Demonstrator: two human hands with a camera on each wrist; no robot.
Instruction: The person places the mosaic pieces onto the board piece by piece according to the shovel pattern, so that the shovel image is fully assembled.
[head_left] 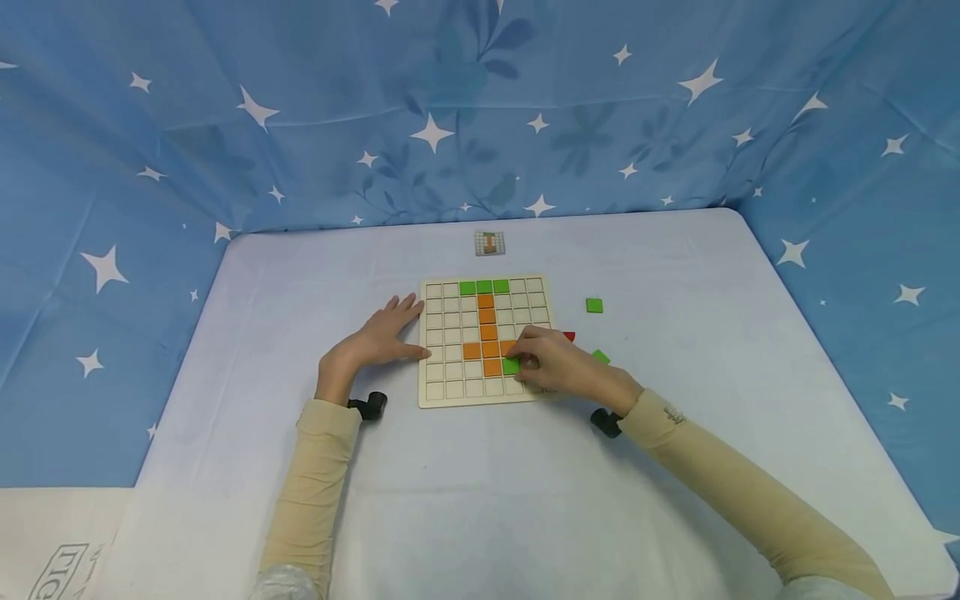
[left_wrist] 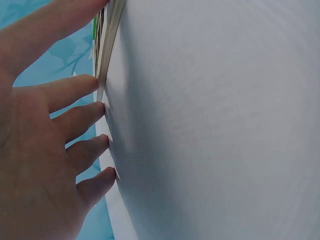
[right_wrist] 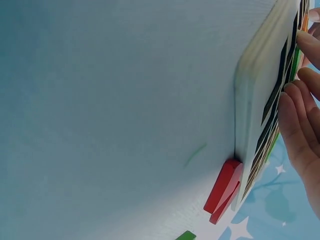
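Observation:
A wooden grid board (head_left: pixel 450 400) lies on the white table, with orange tiles (head_left: pixel 488 332) forming a column and side squares, and a row of green tiles (head_left: pixel 483 287) along its top. My right hand (head_left: pixel 558 362) is over the board's lower right part. Its thumb and fingers pinch a green square tile (head_left: pixel 511 367) at a cell beside the lowest orange tile. In the right wrist view the fingertips are close around this green tile (right_wrist: pixel 295 64). Spread fingers of my left hand (head_left: pixel 382 335) rest along the board's left edge, which the left wrist view also shows.
Beyond the board lies a small pattern card (head_left: pixel 490 243). Loose green tiles lie to the right, one farther off (head_left: pixel 594 306) and one partly behind my right wrist (head_left: pixel 601 357). Red pieces (right_wrist: pixel 222 190) lie against the board's right edge. Blue star-patterned cloth (head_left: pixel 480 125) surrounds the table.

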